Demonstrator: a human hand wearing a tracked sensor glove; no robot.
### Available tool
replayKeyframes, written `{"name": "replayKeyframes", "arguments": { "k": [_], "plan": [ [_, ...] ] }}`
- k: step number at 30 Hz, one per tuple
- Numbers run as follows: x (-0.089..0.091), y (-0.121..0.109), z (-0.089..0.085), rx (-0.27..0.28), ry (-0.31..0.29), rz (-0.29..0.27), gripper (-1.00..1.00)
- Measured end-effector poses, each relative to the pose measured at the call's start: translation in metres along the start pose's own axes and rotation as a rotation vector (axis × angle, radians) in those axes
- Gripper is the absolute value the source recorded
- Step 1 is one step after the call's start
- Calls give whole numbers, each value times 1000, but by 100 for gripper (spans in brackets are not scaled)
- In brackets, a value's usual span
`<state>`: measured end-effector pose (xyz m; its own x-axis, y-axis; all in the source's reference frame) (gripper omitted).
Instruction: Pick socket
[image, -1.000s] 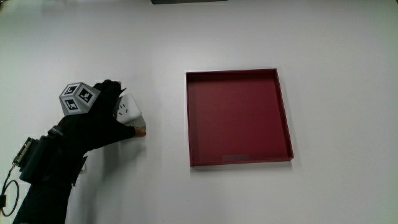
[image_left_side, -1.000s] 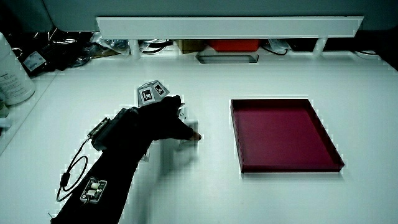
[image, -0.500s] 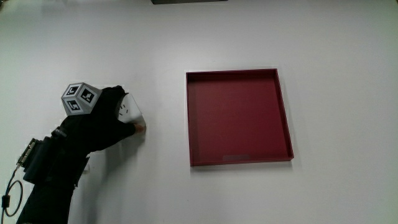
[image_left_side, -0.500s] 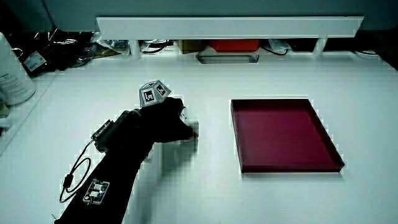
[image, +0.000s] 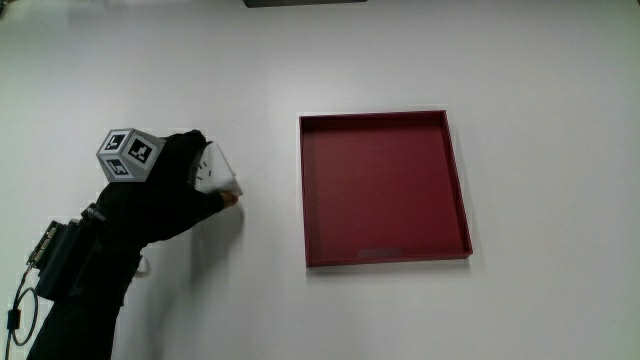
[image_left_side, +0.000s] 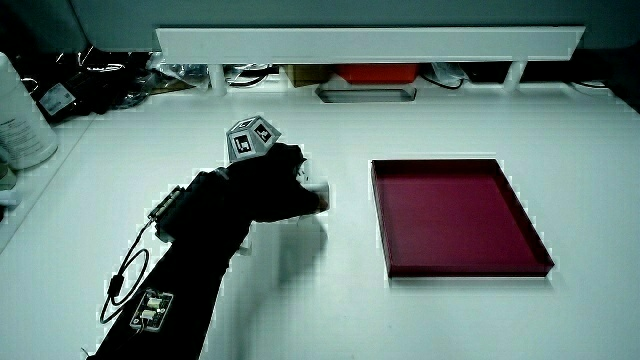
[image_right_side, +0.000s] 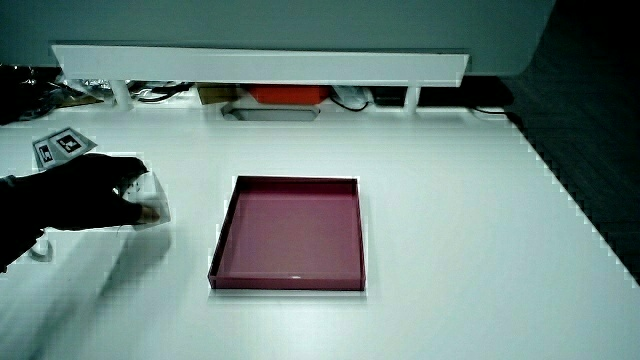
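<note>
The socket (image: 216, 172) is a small white block, held in the gloved hand (image: 170, 185) a little above the table, beside the dark red tray (image: 384, 250). The fingers are curled around it, so only its outer face and one corner show. In both side views the socket (image_left_side: 316, 190) (image_right_side: 152, 196) sticks out past the fingertips toward the tray (image_left_side: 460, 268) (image_right_side: 288, 282). The patterned cube (image: 128, 155) sits on the back of the hand (image_left_side: 272, 182) (image_right_side: 100, 188). The black forearm (image: 85, 260) carries small electronics and a cable.
The square red tray holds nothing. A low white partition (image_left_side: 368, 42) runs along the table's edge farthest from the person, with cables and a red box (image_left_side: 378, 72) under it. A white container (image_left_side: 22, 125) stands at the table's edge beside the forearm.
The hand has lifted the socket off the table and carried it a short way toward the tray. The tray has not moved.
</note>
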<state>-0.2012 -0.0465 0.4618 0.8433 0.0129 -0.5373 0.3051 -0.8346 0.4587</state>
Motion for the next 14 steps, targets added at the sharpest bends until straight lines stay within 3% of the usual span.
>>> {"name": "replayKeyframes", "arguments": {
  "k": [2,3,5,6,7,9,10,11,13,14],
  "plan": [
    [10,4,-3,26,20,-95,100],
    [19,3,-3,9,15,-68,100],
    [29,6,-4,-17,-52,-49,100],
    [38,7,-2,-31,-42,-49,100],
    [45,9,0,-25,-32,-87,100],
    [56,13,0,-7,-43,-117,100],
    [64,13,2,-13,-16,-114,100],
    [69,15,1,-4,-10,-163,100],
    [77,19,-2,6,-12,-190,100],
    [79,22,-6,0,-37,-168,100]
  ]
}}
